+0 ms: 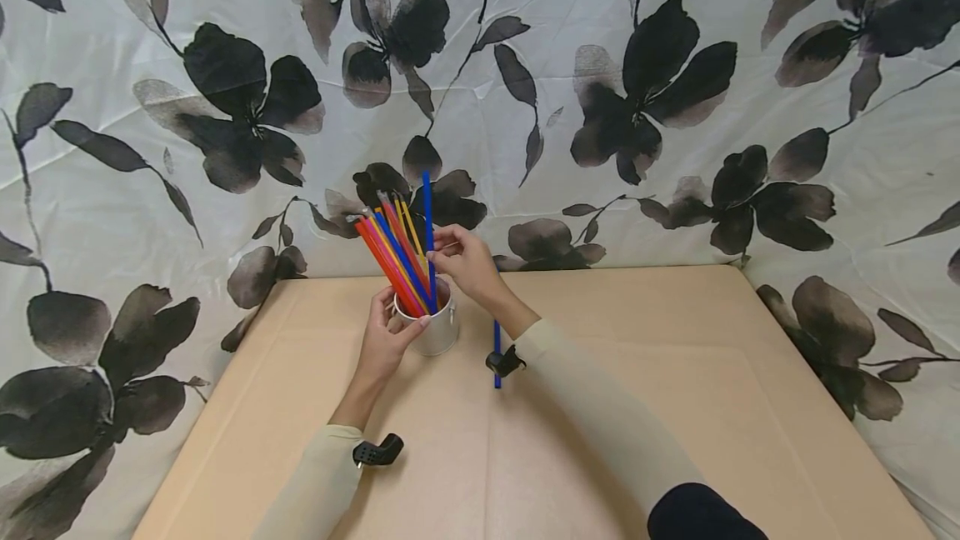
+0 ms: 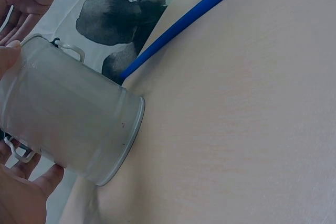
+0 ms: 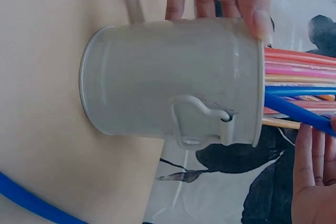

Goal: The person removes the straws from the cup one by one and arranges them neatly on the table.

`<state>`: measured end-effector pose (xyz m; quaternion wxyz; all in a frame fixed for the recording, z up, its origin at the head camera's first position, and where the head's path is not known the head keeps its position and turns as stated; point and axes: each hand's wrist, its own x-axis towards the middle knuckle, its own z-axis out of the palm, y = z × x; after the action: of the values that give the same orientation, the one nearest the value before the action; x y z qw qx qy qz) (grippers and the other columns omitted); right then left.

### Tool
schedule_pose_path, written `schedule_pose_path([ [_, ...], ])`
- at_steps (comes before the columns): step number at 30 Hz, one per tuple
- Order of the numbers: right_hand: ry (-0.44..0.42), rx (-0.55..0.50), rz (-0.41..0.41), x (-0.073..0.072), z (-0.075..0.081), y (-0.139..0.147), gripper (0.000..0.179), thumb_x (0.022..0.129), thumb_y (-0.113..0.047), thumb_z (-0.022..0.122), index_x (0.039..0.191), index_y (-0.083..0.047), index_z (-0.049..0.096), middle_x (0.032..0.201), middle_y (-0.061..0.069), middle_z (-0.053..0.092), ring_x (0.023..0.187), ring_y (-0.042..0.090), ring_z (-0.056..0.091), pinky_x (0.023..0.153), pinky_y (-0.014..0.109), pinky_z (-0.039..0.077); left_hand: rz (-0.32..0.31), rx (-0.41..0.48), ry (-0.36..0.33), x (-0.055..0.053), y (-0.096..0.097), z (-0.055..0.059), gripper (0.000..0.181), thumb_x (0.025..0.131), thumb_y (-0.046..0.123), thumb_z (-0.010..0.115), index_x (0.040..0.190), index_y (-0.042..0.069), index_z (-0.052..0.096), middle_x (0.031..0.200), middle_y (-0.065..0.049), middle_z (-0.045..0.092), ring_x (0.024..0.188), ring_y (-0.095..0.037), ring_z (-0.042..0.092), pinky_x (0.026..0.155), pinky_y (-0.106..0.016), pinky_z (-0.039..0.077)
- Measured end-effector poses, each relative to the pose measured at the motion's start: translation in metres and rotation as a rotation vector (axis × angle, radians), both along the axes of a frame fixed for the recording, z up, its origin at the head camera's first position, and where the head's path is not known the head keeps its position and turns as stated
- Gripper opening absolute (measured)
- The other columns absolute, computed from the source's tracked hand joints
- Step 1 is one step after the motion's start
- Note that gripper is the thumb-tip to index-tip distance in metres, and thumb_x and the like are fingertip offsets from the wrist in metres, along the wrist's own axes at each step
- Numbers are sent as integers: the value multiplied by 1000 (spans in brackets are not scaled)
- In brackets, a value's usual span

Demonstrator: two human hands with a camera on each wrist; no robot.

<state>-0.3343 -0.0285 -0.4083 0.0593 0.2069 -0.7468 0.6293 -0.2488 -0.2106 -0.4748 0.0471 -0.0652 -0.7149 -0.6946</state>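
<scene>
The left hand (image 1: 384,338) is clamped on the cup (image 1: 439,333), thumb over the rim on the near side and fingers round the left wall; such a hold should stop it from tipping, since its load is long and top-heavy. The cup's base looks to be on the table (image 1: 675,407).

At the cup's mouth, the right hand (image 1: 467,263) pinches a blue stick (image 1: 428,215) between thumb and fingers, above the rim, so that the low end stays free inside the cup. The stick stands almost upright, and the fingers grip it partway along, probably for control of its angle. The hands are apart, one on the cup's left side, the other above its right.

The pencils (image 1: 393,265), red, orange, pink, yellow and blue among them, rise out of the cup and lean to its left; that lean leaves the right part of the mouth for the blue stick (whether its end touches the bottom, I cannot tell).

A loose stick (image 1: 497,377), also blue, lies on the table right of the cup, partly beneath the right wrist in the head view; set there, it is clear of the cup yet near it.
</scene>
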Motion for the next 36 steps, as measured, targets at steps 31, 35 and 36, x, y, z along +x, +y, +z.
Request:
schedule_pose_path([
  [31, -12, -168, -6, 12, 43, 33, 37, 98, -10, 67, 133, -2, 58, 114, 14, 61, 100, 22, 67, 86, 32, 61, -14, 6, -24, 8, -6, 7, 81, 88, 8, 79, 152, 6, 30, 154, -17, 35, 143, -38, 39, 118, -54, 34],
  [35, -22, -158, -19, 13, 45, 43, 35, 98, -13, 68, 132, -4, 59, 113, 13, 60, 101, 24, 67, 87, 31, 61, -13, 1, -28, 8, -6, 8, 81, 88, 10, 79, 152, 6, 29, 155, -16, 35, 145, -38, 37, 118, -53, 34],
  [36, -27, -160, -21, 13, 44, 46, 35, 98, -12, 68, 131, -4, 59, 113, 13, 60, 101, 24, 67, 87, 31, 61, -13, -4, -32, 8, -6, 8, 81, 89, 11, 79, 153, 7, 29, 155, -16, 34, 145, -38, 37, 118, -53, 35],
])
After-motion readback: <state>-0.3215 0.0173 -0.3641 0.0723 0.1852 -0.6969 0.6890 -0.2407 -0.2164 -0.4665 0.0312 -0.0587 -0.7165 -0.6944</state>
